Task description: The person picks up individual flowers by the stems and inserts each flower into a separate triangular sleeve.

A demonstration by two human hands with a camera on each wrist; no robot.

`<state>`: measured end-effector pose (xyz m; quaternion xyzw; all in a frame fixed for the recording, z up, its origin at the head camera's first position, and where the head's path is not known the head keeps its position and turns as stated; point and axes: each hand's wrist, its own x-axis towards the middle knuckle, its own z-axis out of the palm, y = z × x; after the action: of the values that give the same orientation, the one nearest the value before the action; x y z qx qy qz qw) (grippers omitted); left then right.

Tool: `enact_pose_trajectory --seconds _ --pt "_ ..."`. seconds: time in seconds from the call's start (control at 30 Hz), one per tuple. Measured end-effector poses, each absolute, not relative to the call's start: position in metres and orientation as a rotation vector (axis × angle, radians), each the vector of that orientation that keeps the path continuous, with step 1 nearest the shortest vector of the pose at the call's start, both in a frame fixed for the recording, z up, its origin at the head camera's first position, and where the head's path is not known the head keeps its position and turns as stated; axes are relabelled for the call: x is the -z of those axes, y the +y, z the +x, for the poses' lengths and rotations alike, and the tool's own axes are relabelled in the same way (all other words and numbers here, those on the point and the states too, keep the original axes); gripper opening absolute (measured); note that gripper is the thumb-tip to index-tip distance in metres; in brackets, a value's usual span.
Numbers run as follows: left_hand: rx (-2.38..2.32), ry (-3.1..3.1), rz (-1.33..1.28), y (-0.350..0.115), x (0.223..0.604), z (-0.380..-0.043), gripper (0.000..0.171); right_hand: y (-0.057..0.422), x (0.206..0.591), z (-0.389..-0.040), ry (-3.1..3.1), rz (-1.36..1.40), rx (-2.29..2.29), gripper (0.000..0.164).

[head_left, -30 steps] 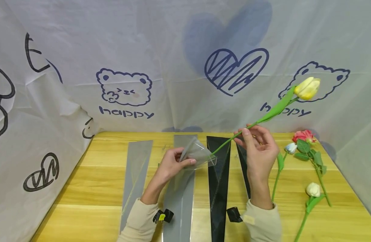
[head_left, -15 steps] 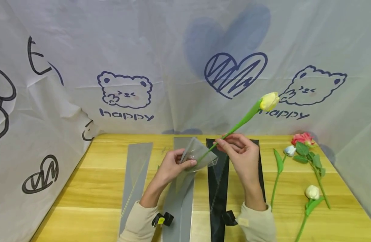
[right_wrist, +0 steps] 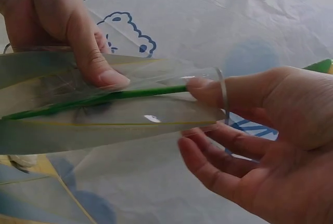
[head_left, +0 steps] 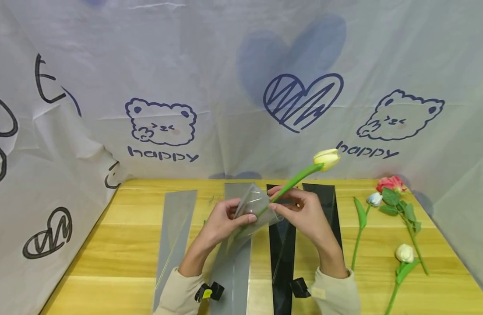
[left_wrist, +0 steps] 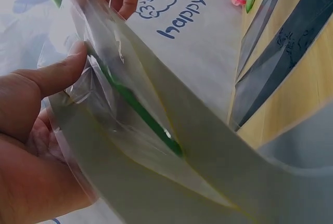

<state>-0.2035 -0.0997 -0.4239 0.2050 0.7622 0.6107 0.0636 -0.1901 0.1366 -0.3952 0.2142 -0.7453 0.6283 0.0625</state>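
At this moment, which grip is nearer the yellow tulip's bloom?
Right: the right grip holds the stem below the bloom; the left grip holds the clear wrapper, farther down the stem.

tulip point(head_left: 326, 160): yellow, green-stemmed | wrapper point(head_left: 253, 200): clear, grey, yellow-lined | backdrop point(head_left: 221, 65): white, blue-doodled

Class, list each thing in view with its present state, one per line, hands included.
Yellow tulip: tilted, stem partly inside held sleeve, bloom outside
Held sleeve: mouth open
Left hand: gripping held sleeve
Right hand: pinching tulip stem
Leftmost grey sleeve: flat on table
Black sleeves: lying on table
Pink flower: lying down
Blue-white flower: lying down
White flower: lying down
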Motion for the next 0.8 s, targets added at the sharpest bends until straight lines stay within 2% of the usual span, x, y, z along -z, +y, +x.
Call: enact_pose_trajectory --seconds 0.2,0.5,0.8 --pt "-1.811 2.305 0.650 -0.098 0.423 -0.201 0.017 0.136 0.398 -0.188 -2.387 0.625 -1.887 0.018" --pt "-1.663 2.340 0.657 -0.107 0.424 -0.203 0.019 0.144 0.396 -0.190 -2.315 0.486 -1.913 0.015" --pt "-1.676 2.407 0.623 -0.101 0.423 -0.203 0.017 0.149 0.394 -0.191 -2.272 0.459 -1.907 0.010"
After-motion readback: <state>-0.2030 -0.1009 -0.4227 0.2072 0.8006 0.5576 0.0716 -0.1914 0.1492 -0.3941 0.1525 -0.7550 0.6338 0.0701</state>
